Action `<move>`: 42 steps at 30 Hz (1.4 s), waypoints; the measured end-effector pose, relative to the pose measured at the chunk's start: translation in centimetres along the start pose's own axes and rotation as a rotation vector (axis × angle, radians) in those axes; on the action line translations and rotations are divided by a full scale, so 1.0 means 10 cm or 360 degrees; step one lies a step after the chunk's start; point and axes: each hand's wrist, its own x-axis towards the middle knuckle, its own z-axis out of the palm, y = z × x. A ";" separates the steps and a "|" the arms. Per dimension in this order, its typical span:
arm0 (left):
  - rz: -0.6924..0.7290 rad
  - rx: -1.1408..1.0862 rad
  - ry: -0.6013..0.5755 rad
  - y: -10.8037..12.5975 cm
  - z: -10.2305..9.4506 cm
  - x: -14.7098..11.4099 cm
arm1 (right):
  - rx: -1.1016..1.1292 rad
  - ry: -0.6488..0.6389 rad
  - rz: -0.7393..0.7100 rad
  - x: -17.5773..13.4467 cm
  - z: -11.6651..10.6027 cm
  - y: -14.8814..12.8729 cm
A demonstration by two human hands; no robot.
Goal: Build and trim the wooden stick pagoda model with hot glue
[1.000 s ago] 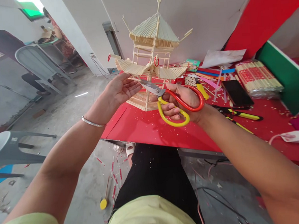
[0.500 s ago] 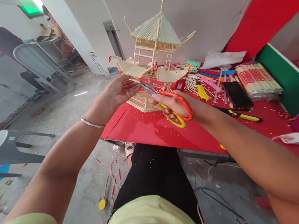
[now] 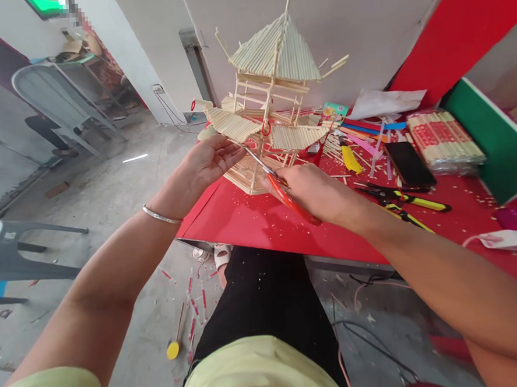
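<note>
On the red-covered bench (image 3: 234, 225), a stick-built pagoda model (image 3: 272, 64) stands upright; it would best be kept from rocking. Its lower roof (image 3: 232, 125) has the scissors (image 3: 280, 187) pointed at its near eave, where light, square pressure should suit such thin sticks. The right hand (image 3: 313, 190) wraps the handles; the left hand (image 3: 212, 158), palm up, half-curls by the eave, any pinch unclear. Fingertips (image 3: 241, 154) should stay off the blades (image 3: 259, 161).

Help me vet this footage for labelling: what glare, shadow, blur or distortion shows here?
Head view: a bright streak on the floor; head view: soft shadow on the red tabletop near the right hand; head view: wide-angle stretch towards the edges; head view: haze and pixelated patches at upper left.
</note>
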 end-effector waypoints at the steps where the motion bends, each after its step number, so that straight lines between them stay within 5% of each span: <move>1: -0.0006 -0.0005 -0.0014 -0.02 -0.02 0.00 | -0.0036 -0.0005 0.0009 -0.01 0.01 -0.02; 18: -0.0073 -0.0181 -0.0226 -0.56 -0.41 0.13 | -0.0593 -0.0061 0.0160 -0.03 0.61 -0.12; 30: -0.0056 -0.0149 -0.0146 -0.55 -0.42 0.14 | -0.0441 0.0111 0.0197 -0.04 0.78 -0.09; 33: -0.0035 -0.0110 -0.0134 -0.54 -0.43 0.15 | -0.0191 0.0103 0.0123 0.00 0.74 -0.02; 42: -0.0035 0.0122 -0.0084 -0.50 -0.46 0.16 | 0.1530 -0.0126 0.0069 0.01 0.90 0.21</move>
